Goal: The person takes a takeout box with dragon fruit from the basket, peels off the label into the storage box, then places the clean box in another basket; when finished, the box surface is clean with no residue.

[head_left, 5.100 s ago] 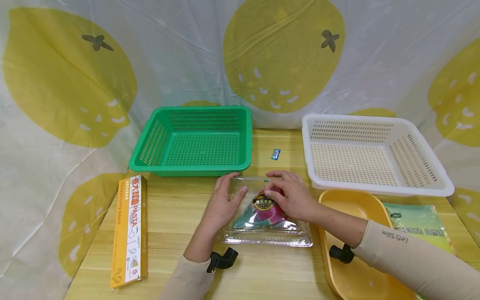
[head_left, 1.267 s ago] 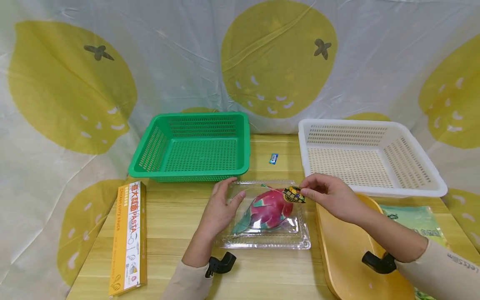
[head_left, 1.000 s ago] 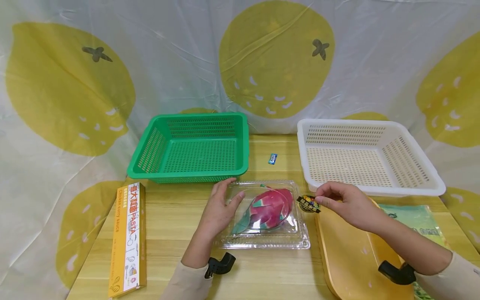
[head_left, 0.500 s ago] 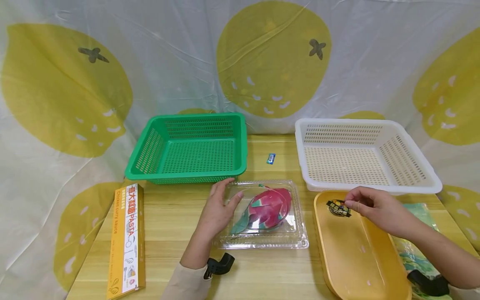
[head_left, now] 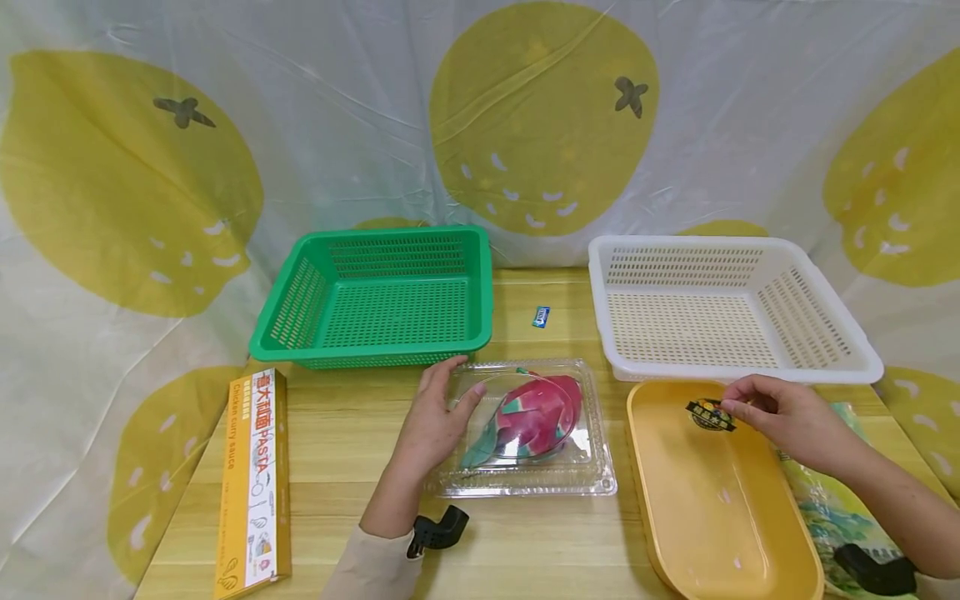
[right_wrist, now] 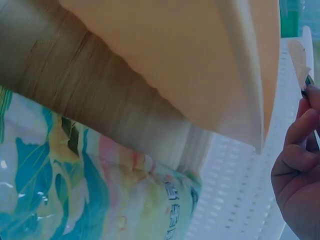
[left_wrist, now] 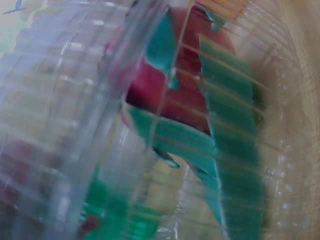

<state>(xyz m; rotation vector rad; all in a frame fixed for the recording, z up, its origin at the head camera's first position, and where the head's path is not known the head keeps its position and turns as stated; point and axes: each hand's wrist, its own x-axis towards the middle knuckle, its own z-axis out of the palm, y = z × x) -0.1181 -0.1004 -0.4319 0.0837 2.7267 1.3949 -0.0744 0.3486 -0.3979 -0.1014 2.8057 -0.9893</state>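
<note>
Black label (head_left: 710, 415) over far end of yellow tray (head_left: 716, 508), pinched at 1 edge by right hand (head_left: 787, 418). Left hand (head_left: 433, 421) spread wide against clear box (head_left: 540, 486). Imo label could cling if backing's sticky, drop if pinch slips.

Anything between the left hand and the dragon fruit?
Yes: the clear plastic container. It encloses the dragon fruit, with the left hand outside at its left side; the left-wrist view shows ridged plastic in front.
</note>
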